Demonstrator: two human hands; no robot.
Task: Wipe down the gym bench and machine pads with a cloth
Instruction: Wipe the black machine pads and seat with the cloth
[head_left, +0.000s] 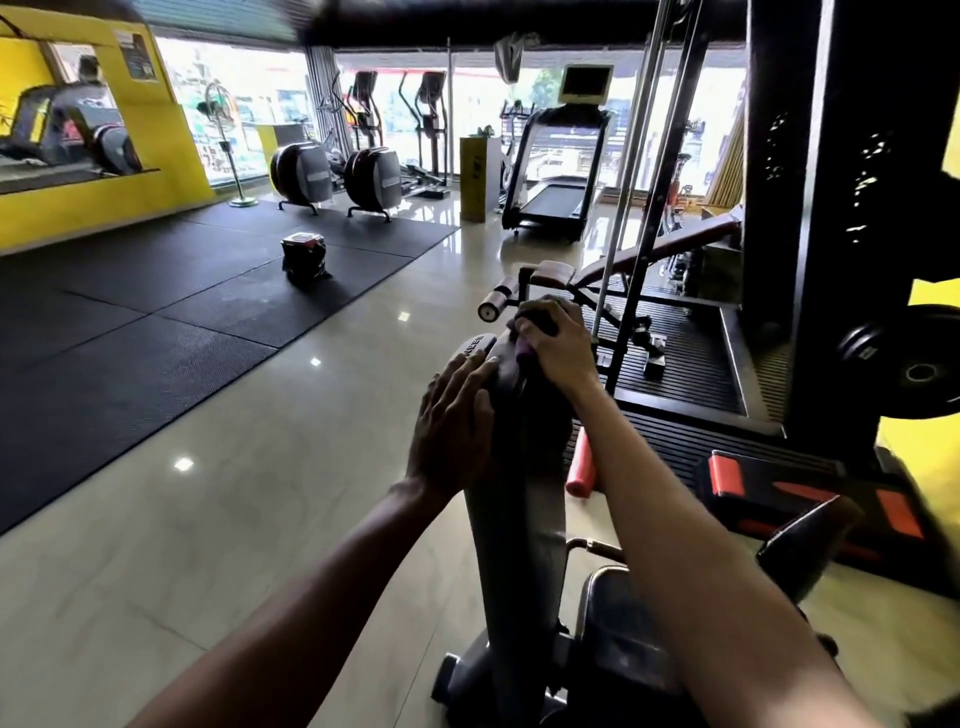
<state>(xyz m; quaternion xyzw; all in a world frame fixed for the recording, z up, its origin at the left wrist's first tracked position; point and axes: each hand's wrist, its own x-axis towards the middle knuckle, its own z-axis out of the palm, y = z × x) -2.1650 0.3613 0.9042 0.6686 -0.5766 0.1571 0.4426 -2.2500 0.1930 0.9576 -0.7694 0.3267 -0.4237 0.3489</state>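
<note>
head view: the long dark grey padded backrest (519, 499) of the gym bench stands steeply raised in the lower middle, over the beige tiled floor (260, 519). the left hand (452, 421) lies flat against its upper left edge, fingers straight. the right hand (558, 345) is curled around a bunched dark and purple cloth (522, 353), pressing it on the backrest's top end.

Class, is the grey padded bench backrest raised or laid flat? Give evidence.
Raised: the grey padded bench backrest stands steeply up from its base on the floor.
</note>
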